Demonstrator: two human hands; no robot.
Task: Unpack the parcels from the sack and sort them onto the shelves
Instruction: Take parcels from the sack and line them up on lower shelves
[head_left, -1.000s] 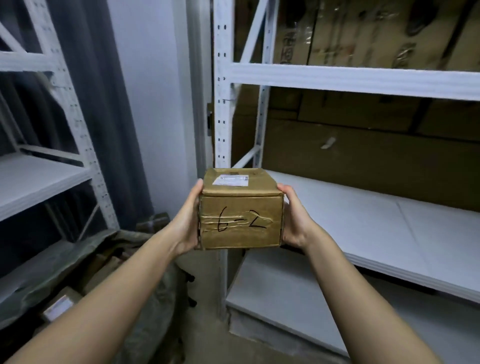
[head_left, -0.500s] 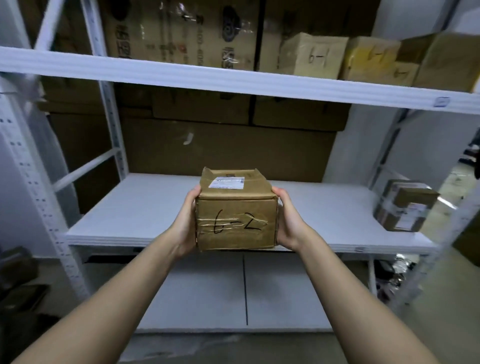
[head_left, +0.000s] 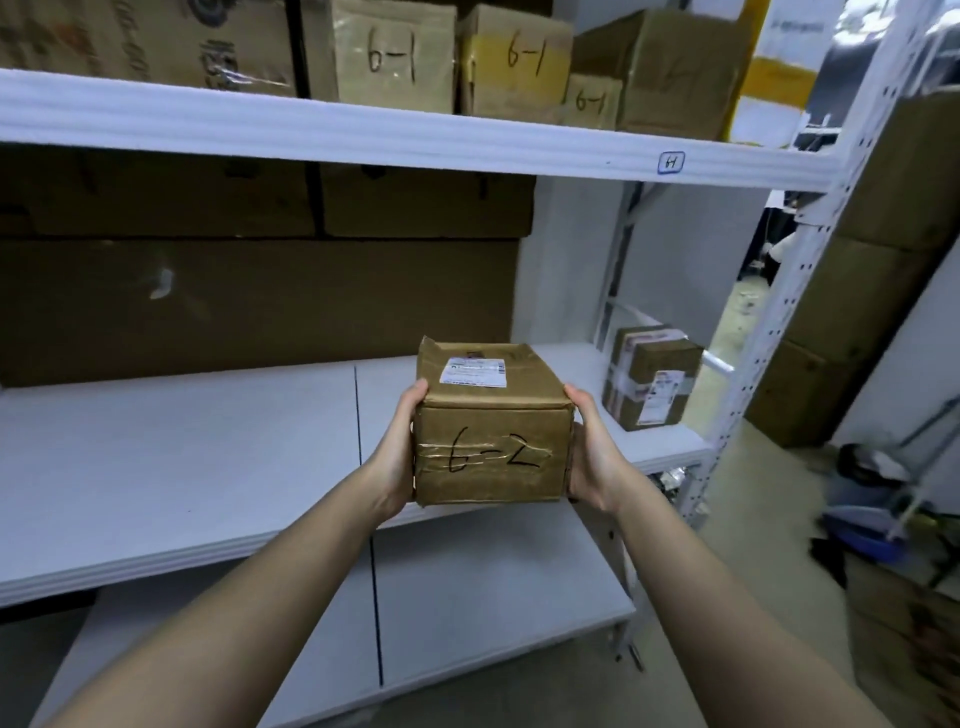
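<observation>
I hold a brown cardboard parcel (head_left: 491, 426) marked "6-2", with a white label on top, out in front of me. My left hand (head_left: 400, 452) presses its left side and my right hand (head_left: 592, 452) presses its right side. The parcel hangs above the front edge of the white middle shelf (head_left: 182, 457). On that shelf's right end stands another taped brown parcel (head_left: 652, 382). The upper shelf (head_left: 363, 137) carries several boxes marked "6-1" (head_left: 395, 54) and a small tag (head_left: 670, 162).
Large brown cartons (head_left: 260, 306) fill the back of the middle shelf. A white lower shelf (head_left: 467, 597) lies beneath. The perforated white upright (head_left: 779, 332) stands at the right, with stacked cartons (head_left: 883, 291) and clutter on the floor (head_left: 872, 519) beyond it.
My view has swung right along the rack, away from the sack at the left. The parcel stays gripped between both hands. The right-end parcel and "6-1" boxes now appear closer.
</observation>
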